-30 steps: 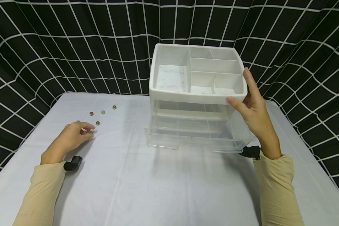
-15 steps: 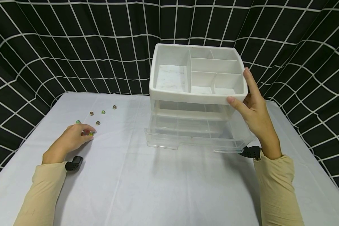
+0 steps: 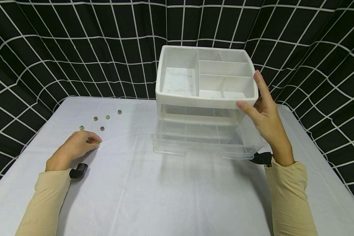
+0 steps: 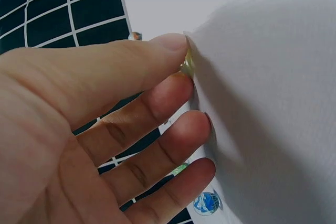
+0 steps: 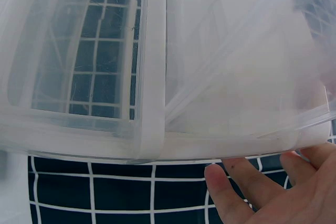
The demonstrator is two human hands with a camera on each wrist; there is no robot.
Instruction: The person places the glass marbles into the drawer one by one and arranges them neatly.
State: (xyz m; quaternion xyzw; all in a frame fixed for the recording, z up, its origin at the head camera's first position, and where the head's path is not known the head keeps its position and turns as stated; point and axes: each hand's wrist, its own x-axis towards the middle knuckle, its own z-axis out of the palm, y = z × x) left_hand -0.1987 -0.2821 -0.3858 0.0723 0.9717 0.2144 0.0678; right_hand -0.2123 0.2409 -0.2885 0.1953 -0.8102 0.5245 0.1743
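My left hand [image 3: 79, 144] is at the left of the table, pinching a small green glassy disc [image 3: 97, 142] between thumb and fingertips. In the left wrist view, the disc [image 4: 188, 62] appears nearly edge-on, low over the white cloth, with the other fingers spread loosely below it. My right hand [image 3: 265, 114] holds the right front corner of a white drawer organizer [image 3: 206, 101], thumb on the front rim and fingers along the side. Its clear drawer [image 3: 206, 147] is pulled forward. From the right wrist, fingertips [image 5: 215, 174] show at the organizer's edge [image 5: 155, 148].
Several similar small discs lie scattered on the white cloth beyond my left hand, among them a green disc [image 3: 81, 127] and a brownish disc [image 3: 119, 111]. One disc [image 4: 206, 203] bears a blue globe-like pattern. Divided compartments [image 3: 224, 78] top the organizer. Black gridded fabric [image 3: 106, 49] surrounds the table.
My left hand has shifted slightly right and toward me, and the green disc now sits between its fingertips. The right hand and the organizer have stayed put.
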